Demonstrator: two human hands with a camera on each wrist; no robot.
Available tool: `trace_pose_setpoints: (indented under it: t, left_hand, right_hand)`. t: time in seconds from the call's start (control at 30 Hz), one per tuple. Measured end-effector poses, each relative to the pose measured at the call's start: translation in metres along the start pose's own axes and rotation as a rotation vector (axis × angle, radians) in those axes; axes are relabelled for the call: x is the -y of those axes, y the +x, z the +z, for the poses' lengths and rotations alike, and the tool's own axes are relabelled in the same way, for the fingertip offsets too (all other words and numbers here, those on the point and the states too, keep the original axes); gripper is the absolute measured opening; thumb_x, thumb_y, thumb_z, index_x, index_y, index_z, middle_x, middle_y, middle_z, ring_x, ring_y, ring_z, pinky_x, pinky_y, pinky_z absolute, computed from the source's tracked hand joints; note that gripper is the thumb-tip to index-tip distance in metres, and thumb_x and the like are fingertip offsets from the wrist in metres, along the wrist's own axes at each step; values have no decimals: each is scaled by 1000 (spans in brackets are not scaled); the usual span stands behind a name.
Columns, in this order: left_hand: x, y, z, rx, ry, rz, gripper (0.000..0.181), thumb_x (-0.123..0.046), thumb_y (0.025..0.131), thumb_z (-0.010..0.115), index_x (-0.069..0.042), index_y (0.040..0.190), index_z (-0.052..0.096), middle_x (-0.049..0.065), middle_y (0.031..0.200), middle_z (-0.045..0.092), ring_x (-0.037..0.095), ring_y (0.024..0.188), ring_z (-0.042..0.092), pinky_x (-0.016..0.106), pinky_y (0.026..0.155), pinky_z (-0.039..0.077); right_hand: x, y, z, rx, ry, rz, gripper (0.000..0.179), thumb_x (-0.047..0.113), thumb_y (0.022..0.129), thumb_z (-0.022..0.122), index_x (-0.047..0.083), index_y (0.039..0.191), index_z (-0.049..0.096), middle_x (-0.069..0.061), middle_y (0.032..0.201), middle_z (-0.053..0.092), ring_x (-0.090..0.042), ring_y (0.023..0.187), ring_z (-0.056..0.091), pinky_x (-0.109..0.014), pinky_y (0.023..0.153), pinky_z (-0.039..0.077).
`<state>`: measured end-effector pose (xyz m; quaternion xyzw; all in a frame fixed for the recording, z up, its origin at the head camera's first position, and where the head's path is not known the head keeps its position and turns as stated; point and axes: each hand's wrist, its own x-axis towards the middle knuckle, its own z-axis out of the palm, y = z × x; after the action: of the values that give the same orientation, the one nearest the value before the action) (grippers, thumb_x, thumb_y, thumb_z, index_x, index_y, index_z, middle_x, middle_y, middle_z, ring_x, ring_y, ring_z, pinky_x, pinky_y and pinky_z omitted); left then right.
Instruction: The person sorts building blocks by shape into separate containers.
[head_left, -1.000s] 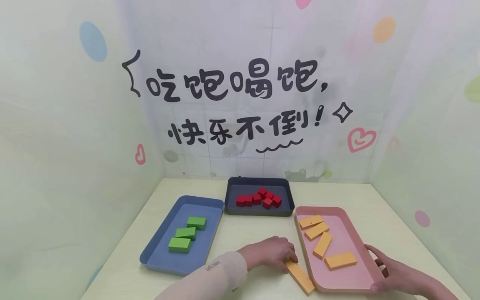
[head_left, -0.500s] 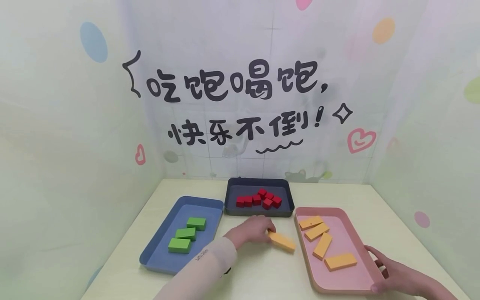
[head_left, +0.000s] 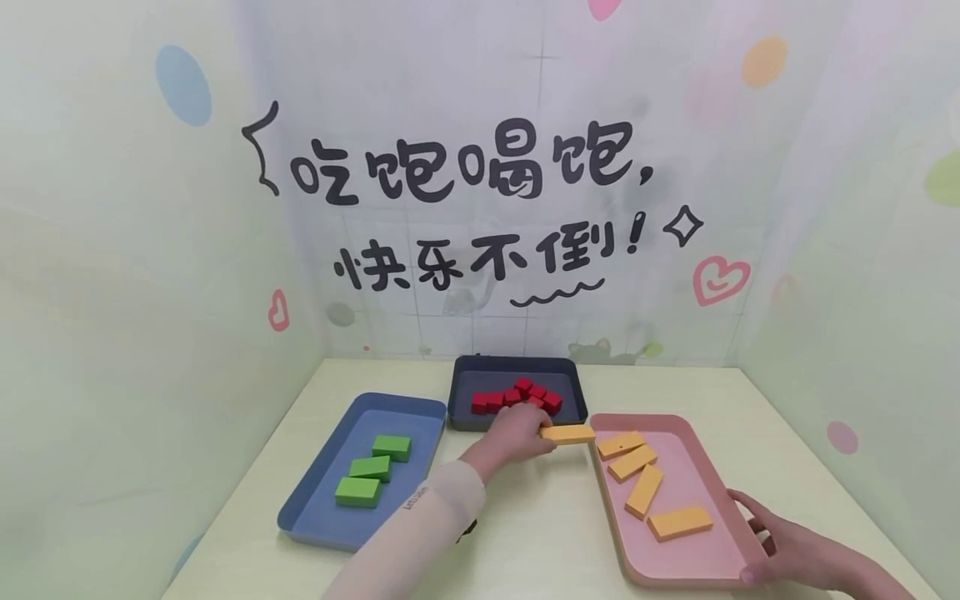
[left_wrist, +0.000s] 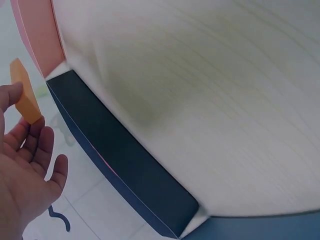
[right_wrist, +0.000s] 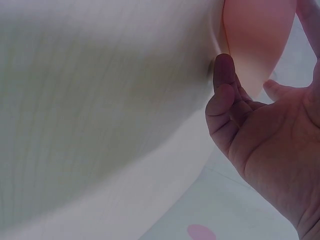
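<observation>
My left hand [head_left: 513,435] pinches one end of an orange block [head_left: 567,434] between thumb and fingers, raised above the table in the head view. The block points right, its far end at the pink tray's back left corner. In the left wrist view the same block [left_wrist: 26,94] is held at the left edge. My right hand [head_left: 795,546] holds the pink tray [head_left: 738,533] at its front right corner, thumb at the front and fingers along the side wall. Several orange blocks [head_left: 681,522] lie in that tray.
A dark tray [head_left: 459,412] with several red cubes [head_left: 487,402] stands at the back, partly behind the left hand. To the left, a blue tray [head_left: 315,517] holds three green blocks [head_left: 358,492]. Light walls enclose the pale table [head_left: 525,542].
My left hand has carried the orange block from the table beside the pink tray's front left, away toward the dark tray, then rightward. The right hand has stayed at the pink tray.
</observation>
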<state>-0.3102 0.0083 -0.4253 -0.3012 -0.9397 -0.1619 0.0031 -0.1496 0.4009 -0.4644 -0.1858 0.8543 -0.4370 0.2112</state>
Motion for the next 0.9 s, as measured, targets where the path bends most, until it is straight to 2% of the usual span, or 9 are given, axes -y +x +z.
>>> trace_pose_setpoints:
  t: [0.23,0.43,0.67,0.77,0.9]
  left_hand:
    - [-32,6,7,-44,68,-7,21,-38,76,69,-19,84,67,-12,70,52,7,67,44,27,61,36]
    - [-63,14,19,-40,125,-6,23,-44,77,67,-22,83,64,-11,69,49,8,68,43,29,64,36]
    - [-101,22,35,-5,125,-22,21,-43,76,67,-23,73,60,-14,62,49,7,69,43,33,76,37]
    - [-115,24,43,13,166,-18,23,-46,76,66,-24,73,60,-14,62,48,7,68,43,35,80,36]
    - [-129,25,52,34,237,-25,32,-53,77,62,-24,66,58,-10,62,48,10,68,43,38,83,37]
  right_hand:
    - [-1,0,0,-5,-21,-5,89,11,83,65,-2,141,-1,-19,112,46,-16,85,59,-19,69,42]
    - [0,-1,0,-15,-40,-6,89,12,82,66,-2,141,0,-19,112,46,-15,85,59,-19,69,42]
    - [3,-1,0,-16,-52,4,90,13,82,66,-4,140,0,-18,112,46,-15,84,60,-19,70,42]
    - [5,-1,0,-12,-39,11,90,13,82,66,-4,140,-1,-18,112,46,-16,84,59,-19,70,42]
    - [6,-1,1,-6,-17,9,90,12,83,65,-4,140,-2,-18,111,46,-17,85,59,-20,70,43]
